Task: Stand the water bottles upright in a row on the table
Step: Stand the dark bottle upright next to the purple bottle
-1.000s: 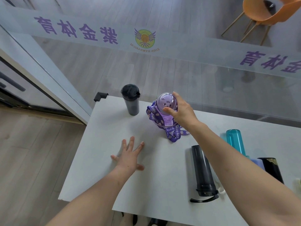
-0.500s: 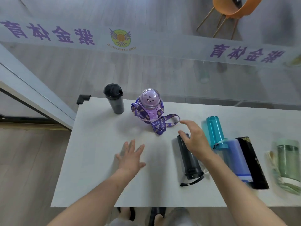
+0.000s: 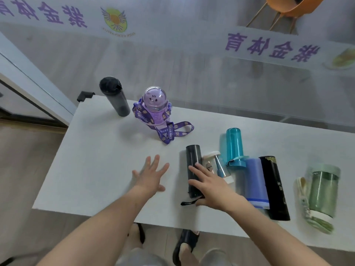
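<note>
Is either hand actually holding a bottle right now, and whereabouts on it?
Nothing is gripped yet. The right hand lies open over the lower half of the lying dark bottle; the left hand rests flat on the table.

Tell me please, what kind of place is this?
Probably a gym or sports club lobby: a glass partition with a frosted band carrying purple lettering and a winged logo, a white table, and an orange chair beyond.

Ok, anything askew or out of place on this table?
Nothing spilled. The purple dome-lidded bottle stands upright, but its printed strap trails loose across the white table. The small white-capped steel bottle lies slanted, wedged between the dark smoky bottle and teal bottle.
</note>
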